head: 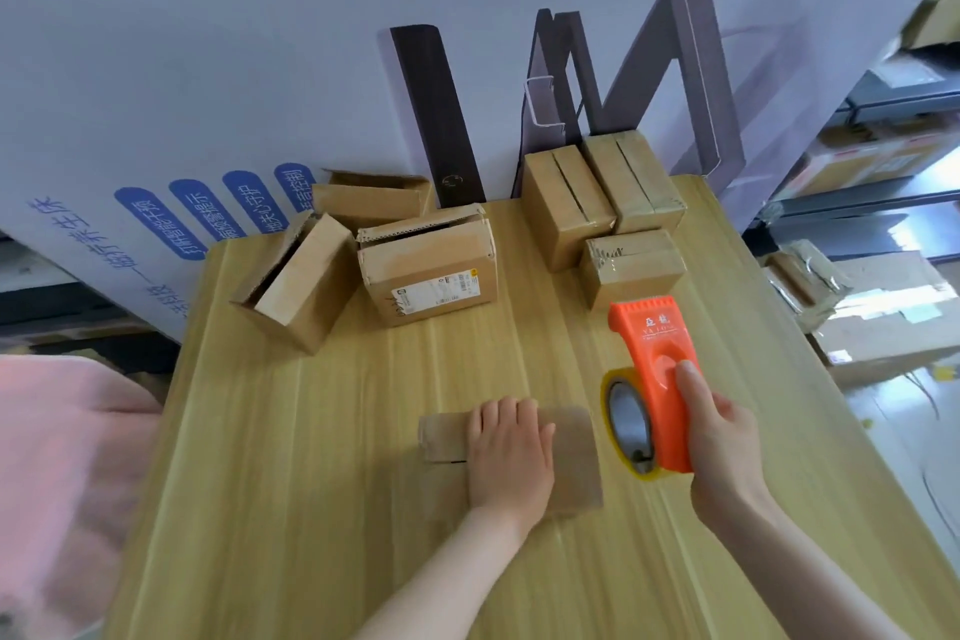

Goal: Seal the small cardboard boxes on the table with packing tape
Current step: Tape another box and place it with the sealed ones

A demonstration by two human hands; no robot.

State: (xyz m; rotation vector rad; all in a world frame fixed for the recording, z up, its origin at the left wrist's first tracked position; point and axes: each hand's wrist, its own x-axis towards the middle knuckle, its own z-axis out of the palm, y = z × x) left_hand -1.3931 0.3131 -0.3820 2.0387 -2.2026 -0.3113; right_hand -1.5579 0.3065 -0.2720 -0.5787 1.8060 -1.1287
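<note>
L grip (511,457) pressed flat on box (571,457); R grip (722,437) wrapped round dispenser (657,369), right of box. Risk: box slides, tape (607,392) skews.

Left hand (509,452) covers the middle of the small box (571,452) — seam unreadable. Tape roll (628,426) half hidden behind the tape dispenser (657,379). Label (434,295) on the far box (415,255) beyond-left of the dispenser — too small to read.

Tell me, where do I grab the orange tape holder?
Grip the orange tape holder by its flat handle's near end, coming from the right, as the right hand does: the tape roll bulges left and the toothed cutter sits at the far tip.
</note>
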